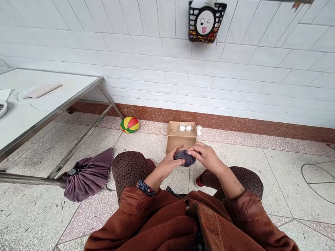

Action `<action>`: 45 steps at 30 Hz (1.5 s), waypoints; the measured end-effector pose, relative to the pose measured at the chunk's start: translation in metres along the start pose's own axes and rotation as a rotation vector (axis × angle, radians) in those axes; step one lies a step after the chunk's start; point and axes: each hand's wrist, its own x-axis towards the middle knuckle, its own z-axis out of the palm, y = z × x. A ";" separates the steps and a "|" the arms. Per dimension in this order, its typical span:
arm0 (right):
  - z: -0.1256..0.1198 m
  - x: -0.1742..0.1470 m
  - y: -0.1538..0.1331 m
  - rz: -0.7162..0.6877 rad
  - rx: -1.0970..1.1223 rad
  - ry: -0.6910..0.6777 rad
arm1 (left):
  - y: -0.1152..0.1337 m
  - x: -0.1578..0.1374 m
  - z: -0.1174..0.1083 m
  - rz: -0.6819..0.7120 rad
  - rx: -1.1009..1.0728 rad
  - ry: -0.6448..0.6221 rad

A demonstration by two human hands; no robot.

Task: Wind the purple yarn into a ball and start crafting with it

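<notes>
A ball of dark purple yarn is held between my hands above my lap. My left hand grips it from the left, thumb in front and fingers behind. At its upper right, the fingertips of my right hand are pinched together against the yarn; any strand between them is too small to make out. Just beyond, an open cardboard box sits on the floor near the wall. Two white yarn balls lie in its far part, and more white yarn rests against its right side.
A white table with metal legs stands at left. Beneath its edge lie a folded purple umbrella and a colourful ball. A black basket hangs on the tiled wall. A thin metal ring frame is on the floor at right.
</notes>
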 end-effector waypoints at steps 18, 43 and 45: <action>0.045 -0.034 0.017 0.125 0.027 -0.061 | 0.003 0.008 -0.007 -0.125 -0.472 0.102; 0.042 -0.023 0.046 0.213 0.251 0.040 | 0.006 -0.010 -0.001 -0.192 -0.340 -0.243; 0.049 -0.031 0.050 0.235 0.236 0.030 | 0.005 -0.008 -0.002 -0.190 -0.432 -0.200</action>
